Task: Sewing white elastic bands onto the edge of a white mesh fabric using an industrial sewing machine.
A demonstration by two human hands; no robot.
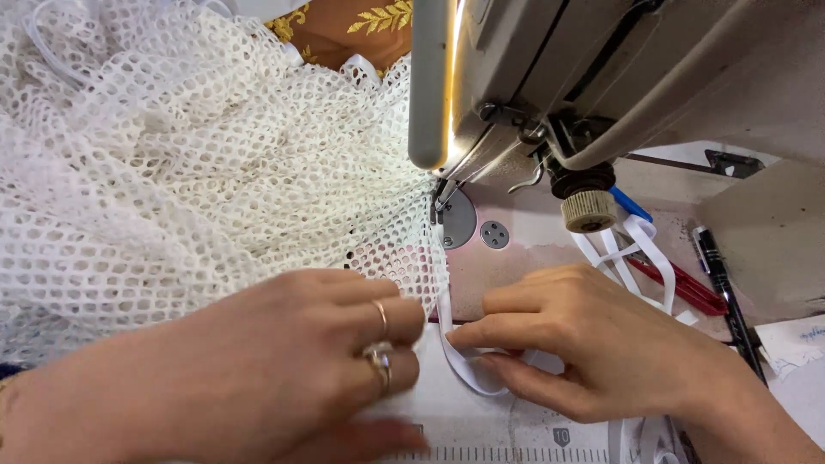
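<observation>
What we cannot make out
The sewing machine [601,77] runs off the top edge — our left hand [258,369] hides the mesh fabric's [172,172] near hem.

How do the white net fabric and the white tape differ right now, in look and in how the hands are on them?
The net fabric is wide, full of open holes and bunched in folds; the tape is a narrow, solid strip curled in a loop. The left hand lies flat on the net fabric, while the right hand pinches the tape with its fingertips. Both are white and run toward the sewing machine.
</observation>
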